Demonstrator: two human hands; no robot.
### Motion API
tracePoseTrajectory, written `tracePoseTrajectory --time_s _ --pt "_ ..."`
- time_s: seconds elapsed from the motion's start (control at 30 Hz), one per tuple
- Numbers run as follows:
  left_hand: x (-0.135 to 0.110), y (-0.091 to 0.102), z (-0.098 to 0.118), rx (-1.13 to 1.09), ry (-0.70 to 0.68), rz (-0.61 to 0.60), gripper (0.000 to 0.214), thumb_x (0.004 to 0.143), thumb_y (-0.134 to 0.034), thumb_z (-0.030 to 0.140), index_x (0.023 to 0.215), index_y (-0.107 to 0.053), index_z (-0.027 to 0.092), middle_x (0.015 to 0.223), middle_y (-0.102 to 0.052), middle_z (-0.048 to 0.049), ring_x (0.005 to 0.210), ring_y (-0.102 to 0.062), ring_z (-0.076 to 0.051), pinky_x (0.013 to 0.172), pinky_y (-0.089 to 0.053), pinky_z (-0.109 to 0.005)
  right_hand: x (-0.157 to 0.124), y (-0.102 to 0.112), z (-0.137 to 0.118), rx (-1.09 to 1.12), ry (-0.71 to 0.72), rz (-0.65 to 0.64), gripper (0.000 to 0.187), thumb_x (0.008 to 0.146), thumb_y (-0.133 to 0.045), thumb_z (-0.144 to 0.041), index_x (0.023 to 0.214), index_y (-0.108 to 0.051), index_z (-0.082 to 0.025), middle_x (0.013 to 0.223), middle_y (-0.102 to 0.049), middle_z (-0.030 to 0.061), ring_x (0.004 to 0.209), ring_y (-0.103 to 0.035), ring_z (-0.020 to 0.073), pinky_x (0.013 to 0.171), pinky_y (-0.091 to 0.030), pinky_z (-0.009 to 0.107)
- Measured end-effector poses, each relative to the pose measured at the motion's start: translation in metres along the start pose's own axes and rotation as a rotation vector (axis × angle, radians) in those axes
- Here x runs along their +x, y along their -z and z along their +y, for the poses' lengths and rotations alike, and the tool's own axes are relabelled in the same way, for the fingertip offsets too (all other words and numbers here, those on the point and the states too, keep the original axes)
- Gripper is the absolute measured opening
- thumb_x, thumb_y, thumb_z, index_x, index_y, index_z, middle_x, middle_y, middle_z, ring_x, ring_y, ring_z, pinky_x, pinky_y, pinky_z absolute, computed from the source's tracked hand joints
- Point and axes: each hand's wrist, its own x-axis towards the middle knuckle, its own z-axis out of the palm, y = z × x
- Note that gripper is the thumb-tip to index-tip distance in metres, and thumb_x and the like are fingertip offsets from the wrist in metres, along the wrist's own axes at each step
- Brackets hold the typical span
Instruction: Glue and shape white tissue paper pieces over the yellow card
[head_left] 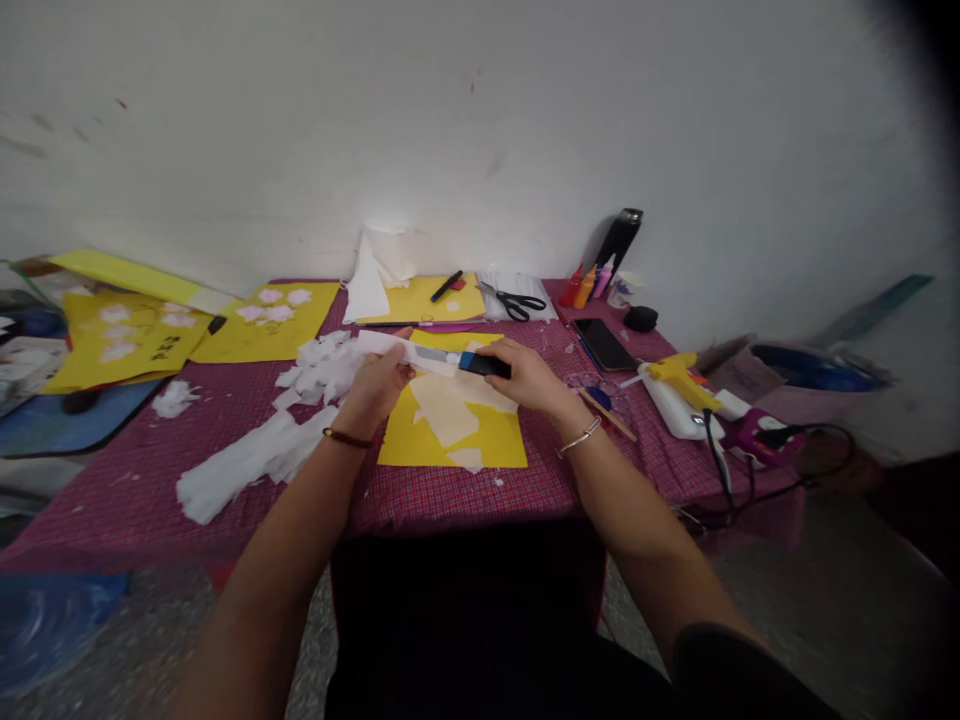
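In my right hand [529, 372] is a utility knife [484, 365] with a dark blue and black handle. Its blade is out and points left, lying along a white paper strip [382, 344]. My left hand [381, 378] pinches that strip near its left part. Both hands are above a yellow sheet [491, 452] on the table, where torn cream paper pieces [448, 412] lie. Left of my left hand are a heap of torn white paper [321, 368] and a longer bundle of white strips [232, 465]. Whether the blade is cutting the paper, I cannot tell.
Scissors [517, 302] and a black pen [447, 286] lie toward the wall. Small paint bottles [585, 288], a phone [604, 345] and a yellow glue gun [682, 378] with cables stand right. Yellow sheets with pink paper flowers [274, 312] lie left.
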Motion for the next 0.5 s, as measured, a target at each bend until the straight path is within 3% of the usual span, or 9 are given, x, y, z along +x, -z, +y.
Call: tracePoseTrajectory --time_s 0.23,0.5 --pt "-0.0076 -0.004 0.0017 0.081 0.036 -0.009 0.057 0.056 -0.079 0.01 0.112 -0.066 0.013 0.068 -0.066 0.0017 0.06 -0.057 -0.009 0.058 -0.045 -0.02 0.0004 0.0024 -0.004 -0.003 -0.004 -0.029 0.041 0.076 -0.06 -0.011 0.116 -0.064 -0.017 0.11 -0.068 0.0092 0.101 -0.063 0.0231 0.093 -0.049 0.038" --pt "-0.0088 -0.0066 -0.0033 0.29 -0.026 0.015 0.065 0.058 -0.07 0.011 0.123 -0.062 0.017 0.072 -0.067 0.0012 0.066 -0.059 -0.014 0.063 -0.047 -0.025 0.0001 -0.0002 -0.0064 -0.002 0.0 -0.054 0.043 0.077 -0.059 -0.011 0.119 -0.063 -0.017 0.113 -0.067 0.0107 0.106 -0.061 0.0243 0.095 -0.047 0.041"
